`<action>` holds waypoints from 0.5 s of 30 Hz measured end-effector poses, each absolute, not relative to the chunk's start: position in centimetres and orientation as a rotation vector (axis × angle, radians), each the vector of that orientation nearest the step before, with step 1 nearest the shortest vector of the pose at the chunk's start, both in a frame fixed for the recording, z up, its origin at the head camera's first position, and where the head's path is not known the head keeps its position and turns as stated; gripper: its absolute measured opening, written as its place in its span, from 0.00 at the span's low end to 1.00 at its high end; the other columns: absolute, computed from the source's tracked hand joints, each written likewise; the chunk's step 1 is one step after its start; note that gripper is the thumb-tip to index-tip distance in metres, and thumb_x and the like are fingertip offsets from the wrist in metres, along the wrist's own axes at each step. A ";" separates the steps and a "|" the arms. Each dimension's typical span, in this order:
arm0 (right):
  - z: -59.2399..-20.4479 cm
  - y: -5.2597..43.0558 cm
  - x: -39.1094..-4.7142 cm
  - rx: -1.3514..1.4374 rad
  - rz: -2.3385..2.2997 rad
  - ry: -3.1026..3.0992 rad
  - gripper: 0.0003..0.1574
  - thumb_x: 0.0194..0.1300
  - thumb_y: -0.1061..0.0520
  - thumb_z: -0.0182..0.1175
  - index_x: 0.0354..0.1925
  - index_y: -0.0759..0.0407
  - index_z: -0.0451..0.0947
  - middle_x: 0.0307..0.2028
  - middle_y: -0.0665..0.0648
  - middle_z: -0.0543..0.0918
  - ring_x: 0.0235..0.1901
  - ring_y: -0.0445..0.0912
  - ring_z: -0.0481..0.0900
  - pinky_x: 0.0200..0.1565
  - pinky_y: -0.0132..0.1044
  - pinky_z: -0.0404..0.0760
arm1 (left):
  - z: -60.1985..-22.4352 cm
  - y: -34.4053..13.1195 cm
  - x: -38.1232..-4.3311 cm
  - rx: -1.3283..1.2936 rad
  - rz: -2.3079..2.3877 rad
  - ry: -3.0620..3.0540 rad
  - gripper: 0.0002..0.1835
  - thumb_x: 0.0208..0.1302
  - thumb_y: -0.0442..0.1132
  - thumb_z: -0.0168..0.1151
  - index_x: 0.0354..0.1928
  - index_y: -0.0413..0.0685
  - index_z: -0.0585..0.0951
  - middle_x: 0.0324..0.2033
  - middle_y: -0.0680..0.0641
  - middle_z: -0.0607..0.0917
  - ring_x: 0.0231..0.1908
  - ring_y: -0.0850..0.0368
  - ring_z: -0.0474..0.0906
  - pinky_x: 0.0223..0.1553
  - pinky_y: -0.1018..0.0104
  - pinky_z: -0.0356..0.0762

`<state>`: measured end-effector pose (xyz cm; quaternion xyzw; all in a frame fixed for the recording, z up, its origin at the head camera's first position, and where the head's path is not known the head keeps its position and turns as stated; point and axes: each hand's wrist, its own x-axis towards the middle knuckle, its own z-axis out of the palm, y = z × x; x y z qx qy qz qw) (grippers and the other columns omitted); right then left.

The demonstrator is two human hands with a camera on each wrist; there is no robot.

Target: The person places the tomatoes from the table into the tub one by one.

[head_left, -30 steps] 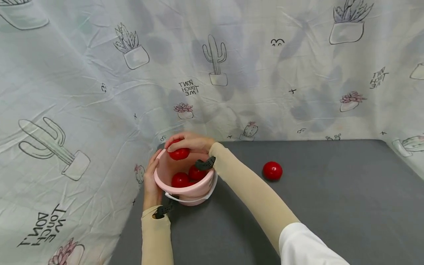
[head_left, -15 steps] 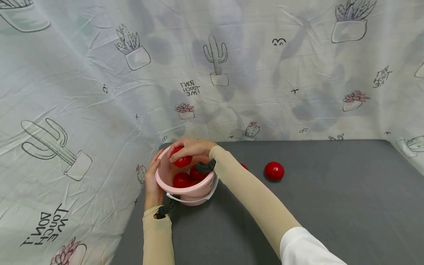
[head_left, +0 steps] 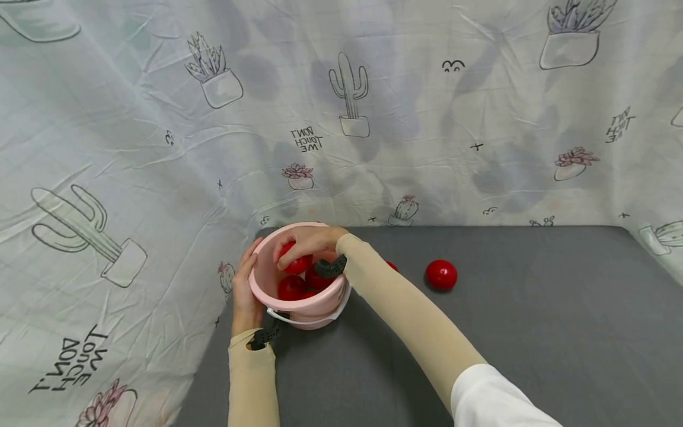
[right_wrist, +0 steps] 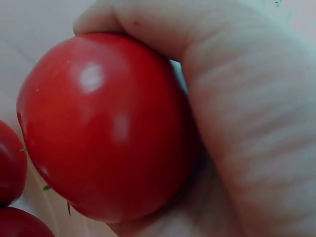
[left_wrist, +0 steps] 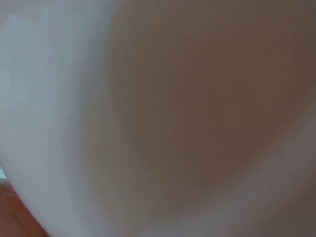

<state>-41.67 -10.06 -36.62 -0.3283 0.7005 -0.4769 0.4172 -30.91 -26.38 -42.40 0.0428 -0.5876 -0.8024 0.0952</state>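
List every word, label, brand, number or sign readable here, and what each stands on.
"DON'T TOUCH ME", mirrored: centre of the white cactus-print fabric backdrop.
"DON'T TOUCH ME", mirrored and tilted: the backdrop's lower left.
"DON'T TOUCH ME", mirrored, small and harder to read: the backdrop's right.
Small "+" marks: scattered on the backdrop.
Any print on the round pink plastic bucket: too small to read.

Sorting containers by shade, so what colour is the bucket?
The bucket is pale pink; the head view shows it best.

Right hand (head_left: 305,242) and round red tomato (right_wrist: 108,128) partly obstruct the round pink plastic bucket (head_left: 304,306); the flat grey worktop (head_left: 533,350) permits passage at near right.
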 end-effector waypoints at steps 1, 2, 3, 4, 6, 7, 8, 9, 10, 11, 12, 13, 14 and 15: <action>-36.6 -10.1 -41.7 -0.837 -1.190 1.766 0.28 0.54 0.54 0.70 0.53 0.60 0.78 0.48 0.55 0.82 0.48 0.50 0.79 0.57 0.63 0.80 | -42.4 -26.4 -30.9 0.126 -2.379 -1.741 0.26 0.78 0.47 0.35 0.74 0.60 0.65 0.73 0.53 0.66 0.70 0.54 0.62 0.75 0.48 0.60; -36.6 -10.1 -41.7 -0.847 -1.185 1.771 0.28 0.54 0.54 0.70 0.53 0.61 0.79 0.47 0.55 0.82 0.47 0.50 0.79 0.57 0.63 0.80 | -42.4 -26.4 -31.0 0.123 -2.381 -1.738 0.26 0.78 0.47 0.35 0.74 0.60 0.65 0.73 0.53 0.66 0.70 0.54 0.62 0.75 0.48 0.59; -36.6 -10.0 -41.7 -0.863 -1.177 1.782 0.28 0.53 0.54 0.70 0.53 0.61 0.79 0.47 0.55 0.83 0.47 0.49 0.79 0.57 0.62 0.81 | -42.3 -26.4 -31.0 0.122 -2.381 -1.738 0.26 0.78 0.47 0.35 0.74 0.59 0.65 0.73 0.53 0.66 0.70 0.54 0.62 0.75 0.48 0.59; -36.6 -10.0 -41.7 -0.871 -1.173 1.786 0.28 0.53 0.54 0.70 0.53 0.61 0.79 0.46 0.55 0.83 0.46 0.49 0.79 0.56 0.61 0.81 | -42.3 -26.4 -31.0 0.125 -2.381 -1.738 0.26 0.78 0.47 0.35 0.74 0.59 0.66 0.73 0.53 0.66 0.70 0.55 0.62 0.75 0.49 0.59; -36.5 -10.1 -41.6 -0.878 -1.164 1.790 0.27 0.53 0.54 0.71 0.52 0.61 0.80 0.45 0.54 0.84 0.44 0.48 0.79 0.56 0.62 0.81 | -42.2 -26.4 -31.0 0.128 -2.386 -1.735 0.25 0.78 0.47 0.35 0.74 0.59 0.66 0.73 0.53 0.66 0.70 0.55 0.62 0.75 0.50 0.59; -36.5 -10.1 -41.6 -0.877 -1.161 1.791 0.26 0.53 0.54 0.71 0.50 0.60 0.80 0.44 0.54 0.84 0.43 0.48 0.79 0.56 0.62 0.81 | -42.2 -26.4 -31.0 0.123 -2.393 -1.729 0.25 0.79 0.47 0.35 0.74 0.58 0.65 0.73 0.53 0.66 0.70 0.55 0.63 0.76 0.51 0.59; -36.5 -10.1 -41.5 -0.876 -1.159 1.789 0.24 0.54 0.53 0.71 0.49 0.59 0.81 0.43 0.54 0.84 0.43 0.48 0.79 0.57 0.63 0.80 | -42.2 -26.4 -31.0 0.118 -2.400 -1.722 0.25 0.79 0.47 0.35 0.74 0.58 0.65 0.73 0.53 0.66 0.70 0.56 0.63 0.76 0.52 0.59; -36.5 -10.1 -41.5 -0.875 -1.157 1.793 0.23 0.54 0.53 0.71 0.48 0.58 0.81 0.43 0.54 0.84 0.42 0.47 0.80 0.57 0.63 0.80 | -42.2 -26.4 -31.0 0.113 -2.405 -1.717 0.26 0.79 0.46 0.34 0.74 0.57 0.65 0.73 0.53 0.65 0.70 0.56 0.63 0.76 0.53 0.59; -36.5 -10.1 -41.5 -0.865 -1.160 1.788 0.21 0.54 0.53 0.71 0.47 0.57 0.82 0.42 0.54 0.84 0.42 0.47 0.80 0.57 0.64 0.79 | -42.2 -26.5 -31.0 0.107 -2.409 -1.713 0.26 0.79 0.46 0.34 0.74 0.57 0.64 0.73 0.53 0.65 0.71 0.57 0.62 0.76 0.53 0.58; -36.4 -10.1 -41.5 -0.864 -1.158 1.791 0.21 0.54 0.52 0.71 0.46 0.55 0.82 0.42 0.54 0.84 0.42 0.47 0.80 0.57 0.63 0.80 | -42.2 -26.5 -31.1 0.101 -2.413 -1.711 0.26 0.79 0.46 0.34 0.75 0.57 0.64 0.74 0.53 0.65 0.71 0.57 0.62 0.76 0.54 0.58; -36.5 -10.1 -41.5 -0.870 -1.155 1.797 0.20 0.54 0.51 0.71 0.45 0.54 0.82 0.42 0.54 0.85 0.42 0.47 0.80 0.56 0.62 0.80 | -42.2 -26.5 -31.1 0.093 -2.419 -1.705 0.26 0.79 0.46 0.34 0.75 0.57 0.64 0.74 0.53 0.64 0.71 0.57 0.62 0.76 0.55 0.58; -36.5 -10.1 -41.4 -0.882 -1.150 1.807 0.20 0.54 0.51 0.71 0.45 0.54 0.82 0.42 0.54 0.84 0.43 0.47 0.80 0.55 0.60 0.82 | -42.2 -26.5 -31.1 0.092 -2.416 -1.712 0.26 0.80 0.46 0.34 0.75 0.57 0.64 0.74 0.53 0.64 0.71 0.57 0.62 0.76 0.55 0.58; -36.5 -10.1 -41.4 -0.891 -1.147 1.811 0.21 0.54 0.50 0.72 0.46 0.54 0.82 0.42 0.53 0.84 0.43 0.47 0.80 0.54 0.57 0.83 | -42.2 -26.5 -31.1 0.092 -2.414 -1.715 0.26 0.79 0.46 0.34 0.75 0.57 0.64 0.74 0.53 0.64 0.71 0.57 0.62 0.76 0.55 0.58; -36.5 -10.1 -41.4 -0.897 -1.145 1.814 0.21 0.54 0.50 0.72 0.46 0.55 0.82 0.42 0.54 0.85 0.43 0.47 0.80 0.51 0.54 0.84 | -42.3 -26.5 -31.1 0.091 -2.416 -1.713 0.26 0.79 0.46 0.34 0.75 0.57 0.64 0.74 0.53 0.64 0.71 0.57 0.62 0.76 0.55 0.58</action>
